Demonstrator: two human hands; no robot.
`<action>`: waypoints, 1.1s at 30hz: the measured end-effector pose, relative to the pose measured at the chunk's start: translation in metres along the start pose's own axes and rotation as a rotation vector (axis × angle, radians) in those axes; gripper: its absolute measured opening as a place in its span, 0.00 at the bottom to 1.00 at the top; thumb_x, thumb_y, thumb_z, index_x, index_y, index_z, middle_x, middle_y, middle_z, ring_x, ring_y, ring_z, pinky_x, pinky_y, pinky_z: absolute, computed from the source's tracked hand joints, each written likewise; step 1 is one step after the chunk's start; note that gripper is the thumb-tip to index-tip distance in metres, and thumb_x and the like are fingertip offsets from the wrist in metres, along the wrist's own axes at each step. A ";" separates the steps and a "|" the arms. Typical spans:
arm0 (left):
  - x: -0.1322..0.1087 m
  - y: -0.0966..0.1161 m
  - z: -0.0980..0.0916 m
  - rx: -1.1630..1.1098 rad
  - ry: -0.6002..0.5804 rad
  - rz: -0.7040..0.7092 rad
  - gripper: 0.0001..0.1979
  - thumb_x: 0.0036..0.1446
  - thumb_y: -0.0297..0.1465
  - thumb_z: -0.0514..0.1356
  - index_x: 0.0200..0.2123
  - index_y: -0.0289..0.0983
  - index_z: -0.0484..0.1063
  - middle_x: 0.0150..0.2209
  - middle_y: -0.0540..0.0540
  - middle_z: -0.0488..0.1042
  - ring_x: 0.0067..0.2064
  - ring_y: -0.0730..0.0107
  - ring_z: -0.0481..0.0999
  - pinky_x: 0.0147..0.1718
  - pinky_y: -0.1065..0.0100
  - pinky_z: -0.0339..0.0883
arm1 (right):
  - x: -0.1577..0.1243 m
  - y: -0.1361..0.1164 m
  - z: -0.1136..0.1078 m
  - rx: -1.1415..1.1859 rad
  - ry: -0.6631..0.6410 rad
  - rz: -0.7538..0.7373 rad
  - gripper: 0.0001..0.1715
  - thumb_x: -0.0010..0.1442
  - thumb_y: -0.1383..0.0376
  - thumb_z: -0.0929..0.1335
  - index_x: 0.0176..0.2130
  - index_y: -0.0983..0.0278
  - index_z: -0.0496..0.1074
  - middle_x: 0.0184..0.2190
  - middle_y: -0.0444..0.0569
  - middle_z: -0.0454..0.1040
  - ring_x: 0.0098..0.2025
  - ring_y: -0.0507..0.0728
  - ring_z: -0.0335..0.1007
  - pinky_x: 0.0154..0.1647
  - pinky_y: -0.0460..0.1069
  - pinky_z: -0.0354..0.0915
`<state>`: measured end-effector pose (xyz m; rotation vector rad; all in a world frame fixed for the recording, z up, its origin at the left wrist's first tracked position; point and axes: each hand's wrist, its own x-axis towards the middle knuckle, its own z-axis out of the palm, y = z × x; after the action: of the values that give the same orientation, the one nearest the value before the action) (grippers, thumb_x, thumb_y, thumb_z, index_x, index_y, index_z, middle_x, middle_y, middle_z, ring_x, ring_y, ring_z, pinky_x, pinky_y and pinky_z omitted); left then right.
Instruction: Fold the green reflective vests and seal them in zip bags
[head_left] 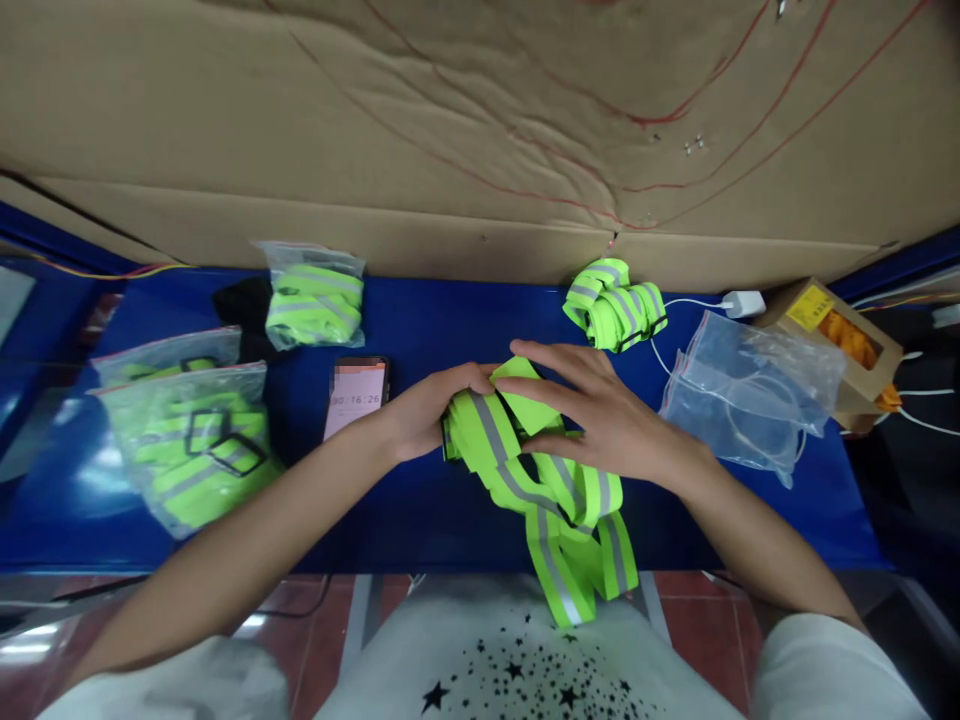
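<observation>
A neon yellow-green reflective strap [491, 430] with a grey stripe lies partly folded between my two hands. My left hand [431, 408] grips its folded end, with the fingers partly hidden behind the strap. My right hand [600, 410] is over the strap with its fingers spread and touching the upper folds. Loose loops of the strap hang past the table's front edge toward my shirt. Behind my right hand lies a rolled reflective strap bundle [615, 305] with a black buckle.
On the blue table [442, 310], bagged straps [315, 305] and more bagged straps [199, 440] lie left, near a phone [360, 390] showing a timer. At right are clear plastic bags [720, 400], a white charger [744, 304] and a cardboard box [832, 340]. A cardboard wall [450, 150] stands behind.
</observation>
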<state>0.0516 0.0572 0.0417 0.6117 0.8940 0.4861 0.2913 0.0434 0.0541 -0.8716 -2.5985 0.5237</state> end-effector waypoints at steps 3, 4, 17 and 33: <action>0.008 -0.009 0.000 -0.111 0.062 -0.062 0.11 0.48 0.32 0.60 0.35 0.36 0.77 0.27 0.45 0.79 0.28 0.59 0.80 0.30 0.60 0.79 | 0.006 0.013 0.007 0.081 -0.019 -0.015 0.34 0.66 0.53 0.73 0.67 0.54 0.67 0.68 0.52 0.65 0.67 0.65 0.65 0.67 0.61 0.64; 0.012 -0.013 0.000 -0.134 0.075 -0.084 0.09 0.49 0.32 0.60 0.34 0.37 0.76 0.25 0.46 0.78 0.26 0.59 0.79 0.29 0.59 0.79 | 0.006 0.016 0.012 0.122 -0.024 -0.011 0.32 0.66 0.53 0.72 0.66 0.55 0.68 0.65 0.52 0.68 0.65 0.63 0.67 0.65 0.59 0.66; 0.016 -0.030 -0.030 0.397 0.262 0.225 0.43 0.65 0.62 0.44 0.69 0.37 0.60 0.53 0.32 0.79 0.48 0.47 0.84 0.37 0.59 0.78 | 0.011 0.043 0.041 0.956 -0.005 0.697 0.31 0.63 0.39 0.68 0.37 0.64 0.76 0.22 0.40 0.63 0.21 0.48 0.58 0.21 0.44 0.56; 0.030 -0.020 -0.038 1.364 0.230 0.700 0.29 0.58 0.31 0.64 0.64 0.42 0.67 0.62 0.39 0.72 0.62 0.48 0.74 0.62 0.48 0.66 | -0.005 0.053 0.024 0.026 0.081 0.104 0.24 0.74 0.65 0.59 0.66 0.62 0.62 0.69 0.59 0.62 0.73 0.63 0.56 0.71 0.62 0.57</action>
<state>0.0395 0.0725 -0.0065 2.1935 1.1601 0.5208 0.3109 0.0743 0.0088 -1.0029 -2.4781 0.5379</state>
